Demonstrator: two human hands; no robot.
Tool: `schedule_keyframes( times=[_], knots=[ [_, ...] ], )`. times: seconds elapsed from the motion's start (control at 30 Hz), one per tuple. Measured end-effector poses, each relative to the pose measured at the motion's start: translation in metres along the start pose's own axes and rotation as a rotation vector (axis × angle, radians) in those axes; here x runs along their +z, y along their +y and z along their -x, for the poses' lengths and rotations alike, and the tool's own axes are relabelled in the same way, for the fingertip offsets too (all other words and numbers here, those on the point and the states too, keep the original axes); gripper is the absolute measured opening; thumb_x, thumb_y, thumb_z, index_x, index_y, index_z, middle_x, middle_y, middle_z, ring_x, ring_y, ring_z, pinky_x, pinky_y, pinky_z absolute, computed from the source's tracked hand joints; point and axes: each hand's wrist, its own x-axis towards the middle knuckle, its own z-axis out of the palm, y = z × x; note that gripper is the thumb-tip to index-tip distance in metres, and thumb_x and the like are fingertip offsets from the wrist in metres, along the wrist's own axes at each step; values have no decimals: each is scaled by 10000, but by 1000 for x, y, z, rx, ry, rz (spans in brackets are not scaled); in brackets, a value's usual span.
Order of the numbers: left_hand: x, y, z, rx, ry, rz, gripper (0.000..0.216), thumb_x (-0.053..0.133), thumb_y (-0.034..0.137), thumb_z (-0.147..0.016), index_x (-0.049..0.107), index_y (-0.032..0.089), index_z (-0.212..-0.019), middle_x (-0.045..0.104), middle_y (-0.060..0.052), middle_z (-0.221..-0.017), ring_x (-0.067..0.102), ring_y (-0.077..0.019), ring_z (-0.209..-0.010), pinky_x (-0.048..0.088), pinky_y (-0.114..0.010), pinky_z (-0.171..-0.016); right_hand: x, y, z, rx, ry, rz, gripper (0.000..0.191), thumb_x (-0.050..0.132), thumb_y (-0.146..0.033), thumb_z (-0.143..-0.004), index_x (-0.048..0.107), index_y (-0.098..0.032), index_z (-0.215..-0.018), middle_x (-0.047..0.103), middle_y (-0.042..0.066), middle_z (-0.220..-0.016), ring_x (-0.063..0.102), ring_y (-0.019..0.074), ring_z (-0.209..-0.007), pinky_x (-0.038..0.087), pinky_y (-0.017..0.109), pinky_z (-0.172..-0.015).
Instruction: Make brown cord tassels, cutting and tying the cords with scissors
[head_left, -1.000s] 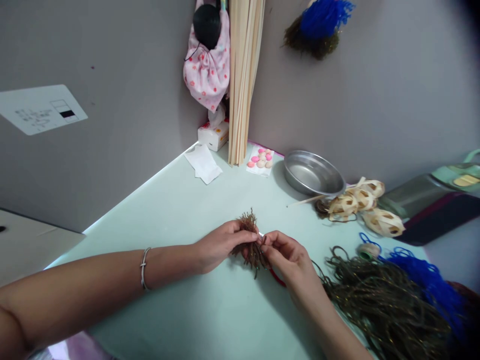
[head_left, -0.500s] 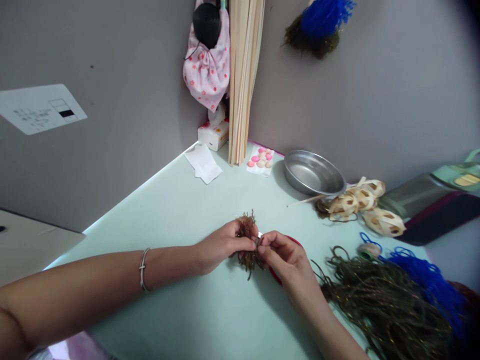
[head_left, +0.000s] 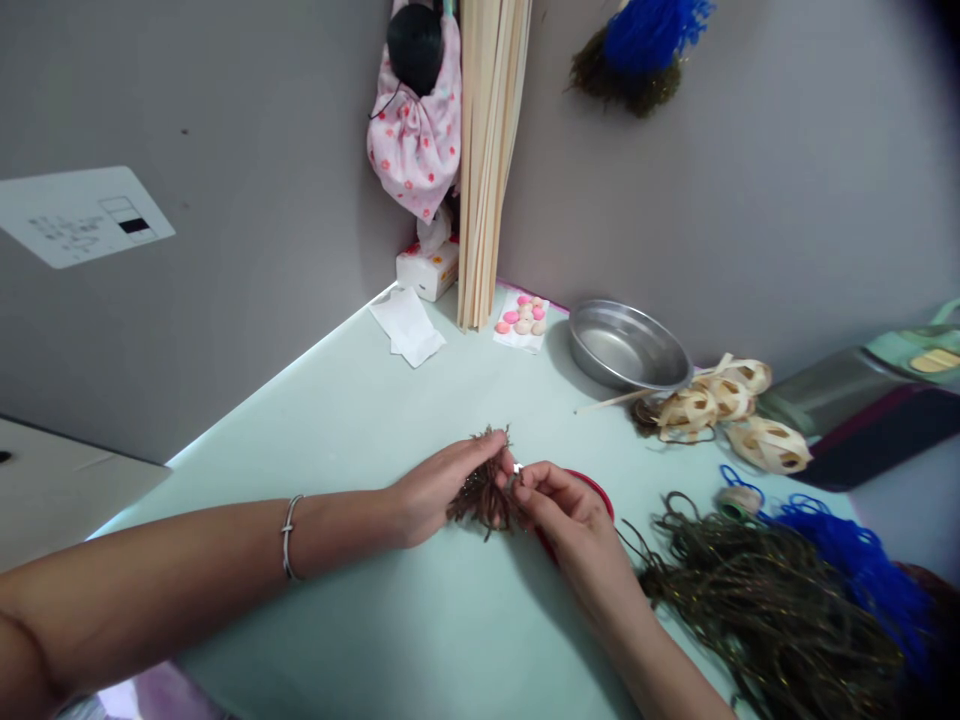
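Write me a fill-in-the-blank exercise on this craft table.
1. The left hand and the right hand pinch the small brown cord tassel over the pale ____ table.
2. The thin silver bracelet circles the ____ wrist.
3. Right of the loose brown cord pile lies a heap of ____ yarn.
Missing words: green, left, blue.

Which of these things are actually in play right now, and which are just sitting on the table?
In hand: left hand, right hand, brown thread tassel pinched between them, red loop beneath.
Lying about: steel bowl, woven leaf balls, brown cord heap, blue cord, pink pellets, bamboo strips.
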Motion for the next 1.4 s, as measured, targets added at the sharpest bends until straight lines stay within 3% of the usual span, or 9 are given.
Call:
schedule_keyframes(
  times=[0.17, 0.73, 1.0, 1.2, 1.4],
  knots=[
    [-4, -3, 0, 63, -20, -91, 311, 803, 334, -708, 610, 160, -879, 601, -7, -829, 574, -116, -770, 419, -249, -747, -7, 3, -1, -24, 72, 21, 238, 745, -392, -813, 630, -188, -769, 557, -16, -673, 438, 119, -612, 334, 228, -585],
    [-3, -1, 1, 61, -30, -125, 267, 768, 335, -740, 599, 154, -841, 580, 5, -749, 545, -106, -681, 407, -254, -694, -5, -1, 1, -50, 96, 118, 251, 748, -411, -794, 638, -186, -773, 540, -16, -660, 408, 114, -579, 315, 231, -546],
    [-2, 3, 0, 91, 14, -24, 272, 724, 376, -798, 550, 171, -833, 554, 20, -772, 513, -84, -651, 389, -241, -665, -7, 0, -2, -14, 113, 121, 276, 778, -428, -741, 650, -184, -758, 540, -22, -608, 416, 113, -537, 317, 231, -517],
    [-3, 2, -1, 88, -1, 43, 294, 737, 381, -797, 541, 169, -853, 590, 15, -784, 509, -70, -615, 396, -226, -644, -6, 4, -3, -31, 46, 95, 254, 748, -413, -781, 636, -187, -750, 581, 0, -638, 478, 136, -592, 359, 247, -576],
    [-3, 4, 0, 173, -29, 10, 290, 690, 434, -841, 559, 182, -901, 661, -56, -1073, 569, -98, -737, 443, -260, -749, -5, 3, -2, -35, 55, 112, 251, 746, -405, -780, 625, -194, -717, 534, -27, -564, 432, 123, -550, 319, 233, -537]
  ],
)
